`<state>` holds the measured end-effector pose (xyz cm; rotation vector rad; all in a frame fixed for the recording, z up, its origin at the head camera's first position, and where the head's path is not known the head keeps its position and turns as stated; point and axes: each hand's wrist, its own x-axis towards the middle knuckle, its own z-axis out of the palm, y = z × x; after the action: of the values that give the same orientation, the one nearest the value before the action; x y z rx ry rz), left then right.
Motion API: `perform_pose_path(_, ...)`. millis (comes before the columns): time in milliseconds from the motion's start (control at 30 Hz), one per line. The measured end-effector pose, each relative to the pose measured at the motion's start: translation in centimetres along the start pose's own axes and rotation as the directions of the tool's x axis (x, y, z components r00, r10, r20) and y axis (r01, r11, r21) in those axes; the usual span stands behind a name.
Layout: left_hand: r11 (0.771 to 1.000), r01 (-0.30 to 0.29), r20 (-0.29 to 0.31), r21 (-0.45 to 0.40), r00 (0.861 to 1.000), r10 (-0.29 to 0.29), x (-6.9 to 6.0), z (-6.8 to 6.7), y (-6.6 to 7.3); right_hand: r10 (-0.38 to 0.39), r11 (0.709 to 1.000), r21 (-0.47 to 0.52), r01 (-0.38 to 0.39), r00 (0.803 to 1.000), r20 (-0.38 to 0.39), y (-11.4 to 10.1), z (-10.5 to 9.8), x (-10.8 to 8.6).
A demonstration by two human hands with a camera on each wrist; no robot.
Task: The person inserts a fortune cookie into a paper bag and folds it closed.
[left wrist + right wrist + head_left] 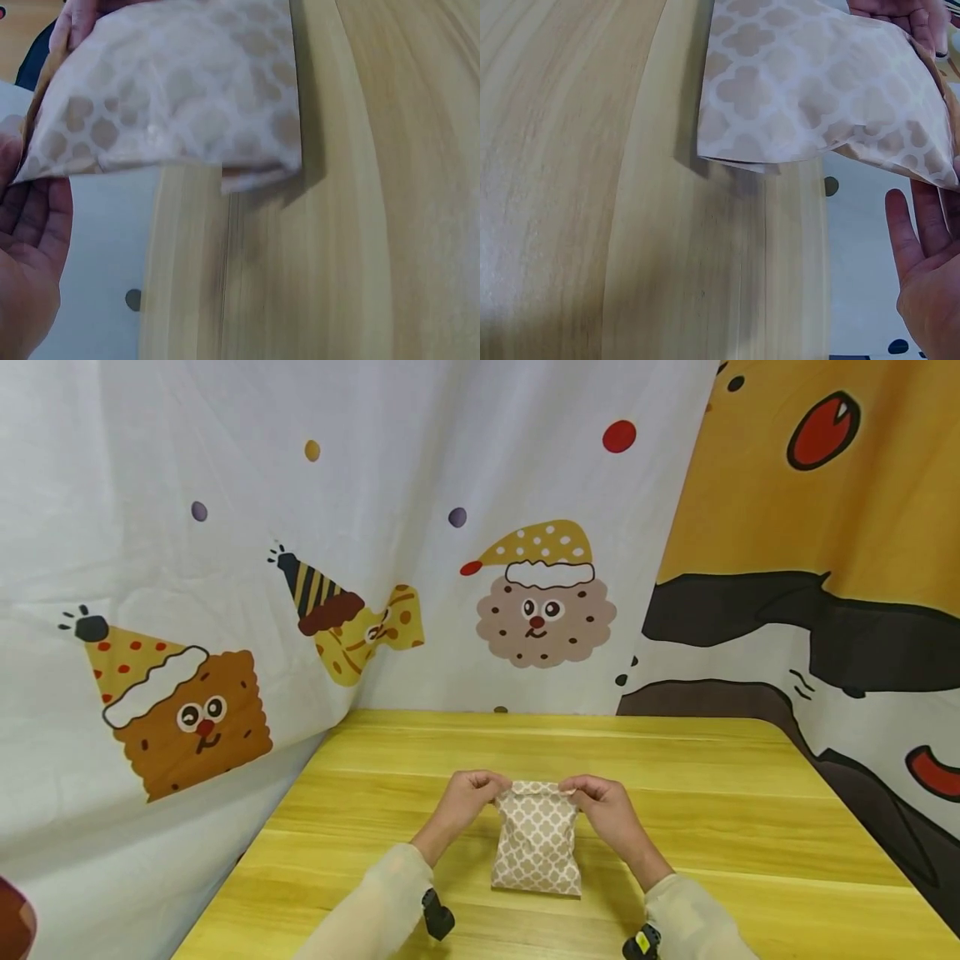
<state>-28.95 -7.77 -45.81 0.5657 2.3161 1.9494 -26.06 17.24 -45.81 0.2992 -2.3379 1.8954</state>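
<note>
A tan paper bag (537, 843) with a white lattice pattern stands on the table, its top edge folded over. My left hand (472, 797) pinches the top left corner of the bag, and my right hand (606, 810) pinches the top right corner. In the left wrist view the bag (180, 90) bulges in the middle, with the left hand (34, 247) at its upper edge. The right wrist view shows the right hand (934, 277) at the other corner of the bag (810, 90). What the bag holds is hidden.
The wooden table (360, 835) extends around the bag on every side. Behind it and to the left hangs a white curtain (405, 460) with cartoon biscuits. A yellow and black printed cloth (787, 527) hangs at the right.
</note>
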Motion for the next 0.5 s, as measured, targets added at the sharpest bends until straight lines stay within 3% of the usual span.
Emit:
perform_pose_path(233,0.999,-0.037,-0.039,0.028,0.999,0.039,0.0,0.7,0.3,-0.010,0.999,-0.034,0.012,0.999,0.047,-0.8,-0.2,0.0)
perform_pose_path(500,0.996,-0.077,-0.039,0.034,0.996,0.078,-0.2,1.3,1.0,0.037,0.955,-0.296,-0.001,0.993,0.114,-3.0,1.1,0.8)
